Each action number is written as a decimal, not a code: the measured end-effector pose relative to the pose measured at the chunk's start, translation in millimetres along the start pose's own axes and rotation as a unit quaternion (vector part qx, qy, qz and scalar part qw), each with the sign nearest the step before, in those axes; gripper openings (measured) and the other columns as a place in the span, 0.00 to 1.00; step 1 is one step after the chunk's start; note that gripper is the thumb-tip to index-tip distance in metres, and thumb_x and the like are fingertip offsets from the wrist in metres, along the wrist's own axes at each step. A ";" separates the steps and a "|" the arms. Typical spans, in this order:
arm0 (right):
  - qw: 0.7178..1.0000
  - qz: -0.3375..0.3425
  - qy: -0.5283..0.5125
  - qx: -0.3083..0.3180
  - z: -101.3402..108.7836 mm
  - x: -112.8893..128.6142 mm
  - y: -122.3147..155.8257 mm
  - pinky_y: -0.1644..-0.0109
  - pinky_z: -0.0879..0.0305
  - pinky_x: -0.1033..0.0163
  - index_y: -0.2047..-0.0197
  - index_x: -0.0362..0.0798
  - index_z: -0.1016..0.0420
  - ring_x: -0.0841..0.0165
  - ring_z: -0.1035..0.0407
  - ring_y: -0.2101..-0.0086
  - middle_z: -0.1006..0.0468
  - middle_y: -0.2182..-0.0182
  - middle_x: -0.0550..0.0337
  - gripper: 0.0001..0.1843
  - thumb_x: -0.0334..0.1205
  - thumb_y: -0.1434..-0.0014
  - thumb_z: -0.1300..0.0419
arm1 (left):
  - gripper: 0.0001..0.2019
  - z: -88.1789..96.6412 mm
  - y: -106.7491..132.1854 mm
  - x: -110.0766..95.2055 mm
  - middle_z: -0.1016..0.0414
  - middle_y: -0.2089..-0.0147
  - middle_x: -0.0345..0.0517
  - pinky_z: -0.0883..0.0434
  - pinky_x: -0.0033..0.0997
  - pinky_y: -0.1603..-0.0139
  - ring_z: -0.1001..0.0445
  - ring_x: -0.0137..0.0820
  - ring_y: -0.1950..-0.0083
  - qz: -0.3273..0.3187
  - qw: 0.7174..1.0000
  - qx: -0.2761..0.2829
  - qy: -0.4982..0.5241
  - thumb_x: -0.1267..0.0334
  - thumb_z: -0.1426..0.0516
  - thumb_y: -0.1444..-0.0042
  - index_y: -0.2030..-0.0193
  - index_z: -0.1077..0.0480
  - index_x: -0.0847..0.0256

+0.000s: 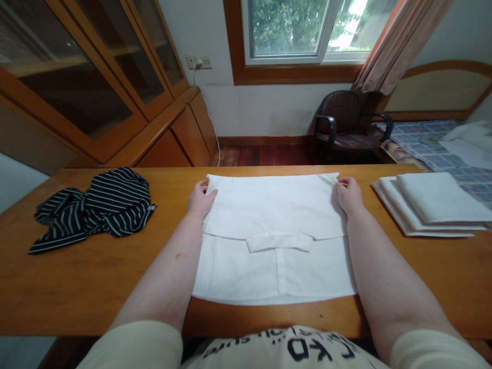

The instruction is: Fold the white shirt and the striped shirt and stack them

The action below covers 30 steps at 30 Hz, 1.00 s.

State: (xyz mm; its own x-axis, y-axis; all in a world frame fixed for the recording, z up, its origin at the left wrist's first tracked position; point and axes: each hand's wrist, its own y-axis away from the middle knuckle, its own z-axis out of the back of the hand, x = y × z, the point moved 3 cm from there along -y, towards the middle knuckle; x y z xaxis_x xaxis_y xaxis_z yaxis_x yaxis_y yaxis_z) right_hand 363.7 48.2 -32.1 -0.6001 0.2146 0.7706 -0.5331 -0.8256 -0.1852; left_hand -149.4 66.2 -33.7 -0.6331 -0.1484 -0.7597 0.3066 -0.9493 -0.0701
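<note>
A white garment (272, 241) lies partly folded and flat on the wooden table (96, 287) right in front of me. My left hand (200, 199) pinches its far left corner. My right hand (348, 195) pinches its far right corner. Both hands rest on the table at the garment's far edge, fingers closed on the cloth. A folded-over upper layer covers the far half, with a small flap hanging at its middle.
A crumpled black-and-white striped garment (96, 207) lies on the table's left. A stack of folded white cloths (430, 202) sits at the right. Beyond the table stand a wooden cabinet (115, 102), a dark chair (346, 123) and a bed (442, 143).
</note>
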 end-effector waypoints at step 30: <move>0.910 -0.192 -0.255 0.265 10.1 16.3 15.7 0.69 0.25 0.59 0.63 0.47 0.24 0.59 0.24 0.71 0.19 0.71 0.54 0.14 0.38 0.56 0.32 | 0.21 2.7 -0.8 6.0 0.22 0.55 0.52 0.29 0.36 0.53 0.24 0.40 0.55 -0.030 0.988 0.028 0.149 0.55 0.41 0.51 0.53 0.27 0.64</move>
State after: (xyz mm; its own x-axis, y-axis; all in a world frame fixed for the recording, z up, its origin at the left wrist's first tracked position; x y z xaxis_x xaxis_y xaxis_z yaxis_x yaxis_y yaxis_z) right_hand 351.6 33.4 -16.2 -0.0040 0.3828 0.9238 -0.2011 -0.9052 0.3743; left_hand -155.3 65.4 -36.4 -0.4090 -0.0109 -0.9125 0.2301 -0.9688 -0.0916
